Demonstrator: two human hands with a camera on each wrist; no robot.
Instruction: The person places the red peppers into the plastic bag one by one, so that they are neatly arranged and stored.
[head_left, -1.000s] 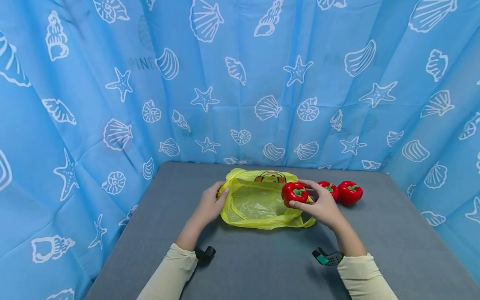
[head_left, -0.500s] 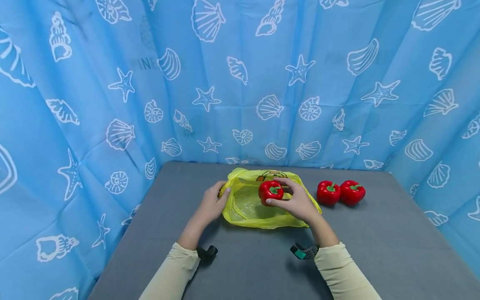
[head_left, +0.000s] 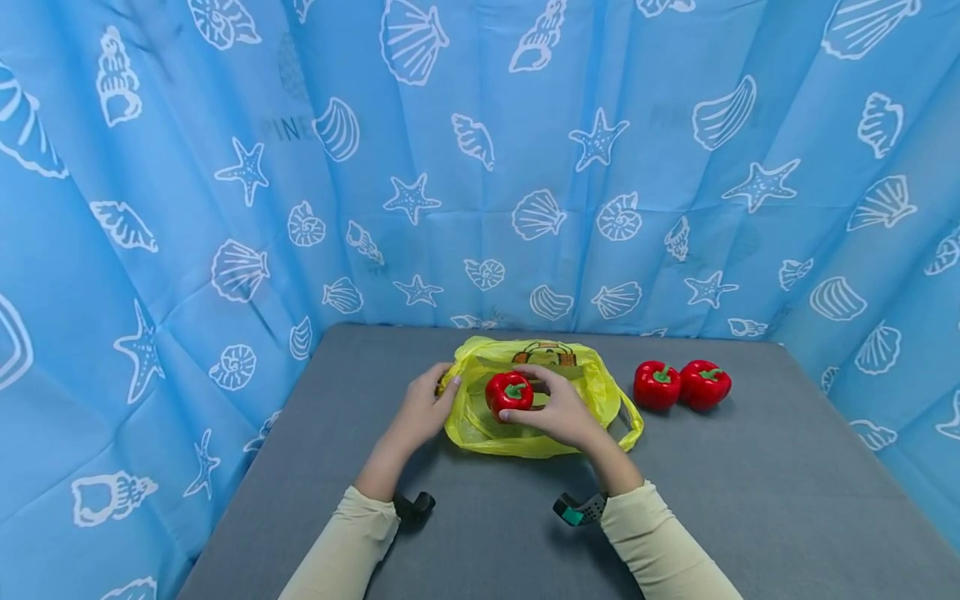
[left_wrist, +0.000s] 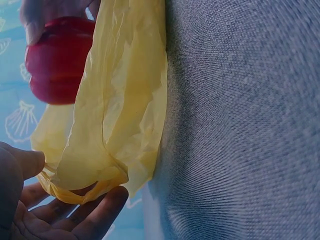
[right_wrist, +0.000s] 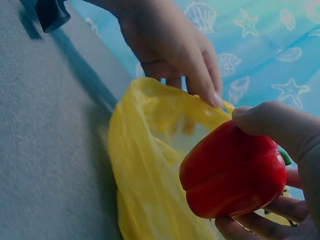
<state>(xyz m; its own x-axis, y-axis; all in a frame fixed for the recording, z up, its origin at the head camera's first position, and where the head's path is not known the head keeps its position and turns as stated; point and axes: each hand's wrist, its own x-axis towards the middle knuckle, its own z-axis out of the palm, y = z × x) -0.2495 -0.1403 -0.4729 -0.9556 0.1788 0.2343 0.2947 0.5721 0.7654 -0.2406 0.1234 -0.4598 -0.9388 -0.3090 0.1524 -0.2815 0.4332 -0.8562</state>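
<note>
A yellow plastic bag point(head_left: 600, 400) lies with its mouth spread wide in the middle of the table. Thumb and fingers of my left hand point(head_left: 422, 408) pinch its left rim; the left wrist view shows the bag's gathered edge point(left_wrist: 82, 192) between them. My right hand point(head_left: 558, 407) grips a red bell pepper point(head_left: 508, 395) with a green stem, over the bag's opening. In the right wrist view the thumb lies on top of the pepper point(right_wrist: 232, 172) and the fingers are beneath it.
Two more red bell peppers stand side by side right of the bag, a nearer one point(head_left: 656, 386) and another point(head_left: 705, 385). The grey table point(head_left: 480, 533) ends at a blue curtain point(head_left: 450, 167) printed with shells, behind and at both sides.
My right hand has carried the red bell pepper leftward, from the bag's right edge to over its opening. My left hand has stayed on the left rim.
</note>
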